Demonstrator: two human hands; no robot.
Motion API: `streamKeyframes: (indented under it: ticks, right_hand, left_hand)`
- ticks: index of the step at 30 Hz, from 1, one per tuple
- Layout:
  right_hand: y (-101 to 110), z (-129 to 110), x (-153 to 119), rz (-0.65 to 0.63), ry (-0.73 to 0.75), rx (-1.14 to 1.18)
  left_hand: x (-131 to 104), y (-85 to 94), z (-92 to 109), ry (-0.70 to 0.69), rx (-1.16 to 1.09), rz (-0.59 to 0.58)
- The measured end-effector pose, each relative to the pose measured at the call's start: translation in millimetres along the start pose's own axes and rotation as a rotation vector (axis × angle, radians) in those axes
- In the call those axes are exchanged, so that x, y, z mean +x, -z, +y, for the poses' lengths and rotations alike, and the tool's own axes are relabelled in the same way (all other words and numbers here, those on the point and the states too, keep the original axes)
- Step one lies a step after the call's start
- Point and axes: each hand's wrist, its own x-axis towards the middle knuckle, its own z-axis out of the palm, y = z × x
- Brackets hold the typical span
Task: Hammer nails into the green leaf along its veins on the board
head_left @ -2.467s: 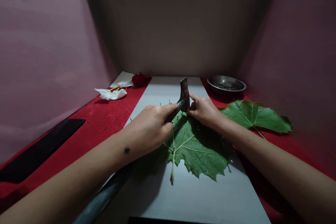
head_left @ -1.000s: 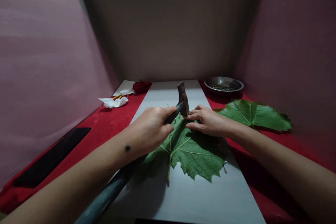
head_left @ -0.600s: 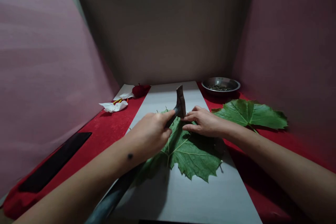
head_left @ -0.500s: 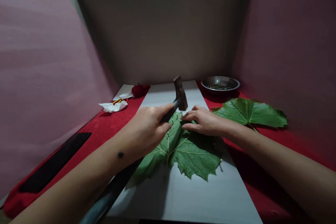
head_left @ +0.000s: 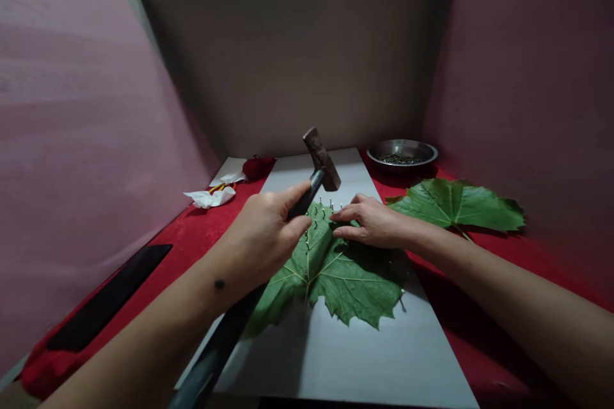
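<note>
My left hand (head_left: 268, 230) is wrapped round the dark handle of a hammer (head_left: 322, 163), whose rusty head is raised over the far end of a white board (head_left: 364, 364). On that board lies a large green leaf (head_left: 355, 284), its veined underside up and a fold along its middle. Several small nails (head_left: 315, 224) stand upright along its far lobe. My right hand (head_left: 371, 222) rests on the leaf, thumb and forefinger a little apart, the fingertips close beside the nails. Its palm side is hidden. One more nail (head_left: 402, 297) sticks up at the leaf's right edge.
At the back right stands a metal bowl (head_left: 401, 148) of nails. A second leaf (head_left: 458, 204) lies on the red cloth (head_left: 206, 230). To the left are a red round object (head_left: 254, 168), crumpled white tissue (head_left: 210, 197) and a black strip (head_left: 110, 297). Walls enclose the table.
The hammer head has lifted up and to the left, away from the nails by my right hand. My left hand has shifted slightly with it. My right hand stays in place on the leaf.
</note>
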Motion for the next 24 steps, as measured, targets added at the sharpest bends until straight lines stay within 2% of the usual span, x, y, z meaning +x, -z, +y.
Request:
streamKeyframes:
  ticks: [2,5,7,9,11,13,14,17,19,22,24]
  right_hand:
    - [-0.9,0.1,-1.4,0.003,-0.029,0.008]
    - [1.1,-2.1,-3.4,0.051,-0.036,0.043]
    - [5.7,-4.0,-3.8,0.135,-0.048,0.086]
    - [12.0,-4.7,-3.5,0.236,-0.103,0.132]
    - [17.8,-3.8,-2.9,0.267,-0.172,0.158]
    - [20.7,-1.9,-2.3,0.227,-0.219,0.16]
    - [20.6,-0.9,-2.1,0.191,-0.226,0.156]
    - [15.3,1.6,-1.4,0.106,-0.21,0.132]
    - [10.6,2.7,-1.1,0.073,-0.187,0.1]
    - [6.2,4.4,-0.9,0.076,-0.168,0.068]
    - [5.7,5.4,-1.0,0.076,-0.158,0.066]
  left_hand:
    - [0.1,-3.1,-2.6,0.01,-0.012,0.04]
    - [-1.0,-9.5,-10.0,0.03,-0.049,-0.039]
    - [-2.6,-11.8,-13.3,0.044,-0.069,-0.093]
    - [-4.2,-12.0,-13.1,0.05,-0.076,-0.085]
    - [-5.0,-11.6,-10.2,0.053,-0.054,-0.027]
    - [-5.0,-11.6,-6.8,0.037,-0.008,0.029]
    - [-4.9,-11.7,-5.5,0.026,0.017,0.014]
    - [-5.0,-9.9,-4.0,0.014,0.051,-0.145]
    - [-5.3,-5.5,-4.3,0.027,0.041,-0.209]
    - [-5.9,3.6,-4.6,0.016,0.015,-0.12]
    - [-6.5,7.2,-4.1,0.01,-0.001,0.017]
